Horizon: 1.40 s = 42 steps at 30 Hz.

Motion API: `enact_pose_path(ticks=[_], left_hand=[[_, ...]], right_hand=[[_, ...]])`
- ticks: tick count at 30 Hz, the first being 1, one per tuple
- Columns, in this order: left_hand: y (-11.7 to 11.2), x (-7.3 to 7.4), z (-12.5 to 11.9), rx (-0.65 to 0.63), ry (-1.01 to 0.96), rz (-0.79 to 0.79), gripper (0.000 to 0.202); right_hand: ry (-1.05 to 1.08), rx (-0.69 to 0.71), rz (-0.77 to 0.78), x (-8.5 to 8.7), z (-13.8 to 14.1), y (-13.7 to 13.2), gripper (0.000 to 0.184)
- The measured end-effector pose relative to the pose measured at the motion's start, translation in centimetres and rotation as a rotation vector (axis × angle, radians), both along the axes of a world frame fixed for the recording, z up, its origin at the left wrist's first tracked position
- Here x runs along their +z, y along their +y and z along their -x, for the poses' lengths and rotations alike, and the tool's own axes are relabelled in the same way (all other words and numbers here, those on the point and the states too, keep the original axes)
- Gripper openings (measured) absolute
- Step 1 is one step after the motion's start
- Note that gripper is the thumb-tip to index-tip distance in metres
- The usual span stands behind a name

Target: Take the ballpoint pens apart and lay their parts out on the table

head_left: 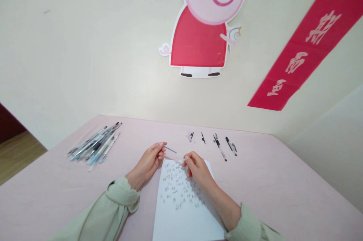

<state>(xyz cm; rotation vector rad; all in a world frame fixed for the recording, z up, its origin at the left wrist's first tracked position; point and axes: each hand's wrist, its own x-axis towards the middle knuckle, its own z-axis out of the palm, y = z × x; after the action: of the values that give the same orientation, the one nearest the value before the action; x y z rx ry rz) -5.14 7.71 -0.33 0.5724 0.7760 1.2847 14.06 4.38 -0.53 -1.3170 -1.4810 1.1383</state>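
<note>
My left hand (149, 162) pinches the thin dark refill (169, 149) of a pen at its left end. My right hand (197, 168) is closed on the clear pen barrel (177, 155) at the other end, just above the top edge of a white sheet of paper (184, 203) covered with handwriting. Both hands hover over the pink table (56, 192), close together near its middle. Pale green sleeves cover both forearms.
A bunch of several pens (95, 144) lies at the left of the table. A few loose pen parts and black pens (219, 145) lie in a row behind my hands. A cartoon pig cut-out (204, 22) and a red banner (309, 40) hang on the wall.
</note>
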Motion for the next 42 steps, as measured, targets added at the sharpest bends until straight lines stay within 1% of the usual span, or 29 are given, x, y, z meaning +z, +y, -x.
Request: enact_pose_path(ticks=[2, 3, 7, 10, 12, 15, 16, 21, 24, 27, 28, 33, 39, 42], left_hand=[[-0.04, 0.14, -0.04, 0.001, 0.003, 0.001, 0.014], [-0.05, 0.18, -0.04, 0.001, 0.005, 0.002, 0.014], [-0.01, 0.1, 0.0, 0.001, 0.012, 0.004, 0.014], [0.05, -0.03, 0.02, -0.002, 0.01, -0.004, 0.015], [0.06, -0.07, 0.01, -0.003, 0.007, -0.01, 0.015], [0.05, -0.1, -0.03, -0.001, 0.006, -0.014, 0.015], [0.04, -0.1, -0.04, 0.0, 0.006, -0.014, 0.015], [0.02, -0.02, -0.04, -0.004, 0.0, -0.002, 0.015], [-0.02, 0.1, 0.0, -0.008, -0.001, -0.002, 0.015], [-0.05, 0.12, 0.04, -0.007, 0.008, -0.003, 0.015], [-0.05, 0.11, 0.04, -0.007, 0.01, -0.004, 0.015], [0.0, 0.07, -0.02, -0.004, 0.01, -0.008, 0.016], [-0.06, 0.14, -0.05, 0.003, 0.015, 0.002, 0.015], [-0.06, 0.09, -0.02, 0.004, 0.018, 0.0, 0.015]], right_hand=[[-0.004, 0.022, -0.003, 0.15, 0.0, -0.05, 0.028], [-0.005, 0.023, -0.007, 0.17, 0.01, -0.08, 0.028], [0.022, -0.023, -0.018, -0.15, 0.11, -0.09, 0.016], [0.02, -0.046, -0.008, -0.26, 0.11, -0.03, 0.013], [0.004, -0.018, 0.002, -0.16, 0.07, -0.02, 0.015], [-0.022, 0.039, 0.002, -0.08, 0.01, -0.03, 0.024], [-0.024, 0.042, -0.003, -0.11, 0.0, -0.04, 0.024], [0.016, -0.014, -0.039, -0.44, 0.03, -0.04, 0.013], [0.008, -0.014, -0.023, -0.37, -0.03, -0.03, 0.016], [-0.006, 0.018, -0.001, -0.27, -0.1, -0.02, 0.029], [-0.008, 0.016, -0.003, -0.26, -0.11, -0.01, 0.031], [0.018, -0.015, -0.011, -0.1, -0.02, -0.04, 0.026], [-0.051, 0.055, -0.018, 0.29, -0.05, -0.21, 0.029], [-0.053, 0.05, -0.017, 0.16, -0.1, -0.24, 0.024]])
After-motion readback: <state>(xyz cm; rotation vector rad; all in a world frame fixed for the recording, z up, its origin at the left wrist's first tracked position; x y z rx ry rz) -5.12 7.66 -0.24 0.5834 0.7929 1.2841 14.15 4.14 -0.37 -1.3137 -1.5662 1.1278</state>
